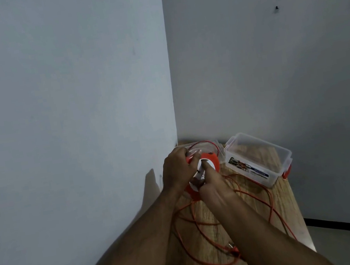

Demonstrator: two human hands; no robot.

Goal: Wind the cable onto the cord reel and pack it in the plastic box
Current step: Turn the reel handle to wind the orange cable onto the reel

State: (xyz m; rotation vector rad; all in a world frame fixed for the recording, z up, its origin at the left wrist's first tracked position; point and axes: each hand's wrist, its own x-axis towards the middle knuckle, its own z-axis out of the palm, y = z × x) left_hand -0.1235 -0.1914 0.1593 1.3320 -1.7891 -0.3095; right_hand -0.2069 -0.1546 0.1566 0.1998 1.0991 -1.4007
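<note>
Both hands close on the reel, an orange disc with a white centre held just above the far end of the wooden table, in the corner where two grey walls meet. From the 9 o'clock side the left hand curls its fingers over the orange rim, seemingly pinching a strand of cable there. From 5 o'clock the right hand grips the white hub, though whether it holds a crank or only the hub is hidden by the fingers. Tilted rather than flat, the reel shows its white face toward the camera and up, so its axle seems to run from about 5 o'clock toward 11 o'clock. Most of the orange cable lies unwound in loose overlapping loops on the table at 6 o'clock from the reel, with its plug end near the front edge. One loop arcs past the reel at 12 o'clock. Lying at 2 o'clock, the clear plastic box is open, its long side running from 10 toward 4 o'clock. What looks like its lid rests behind the reel. I judge the crossed loops the main danger, since pulling could draw them into a knot or drag the plug off the edge. A slack feed might also let turns slip over the rim.
</note>
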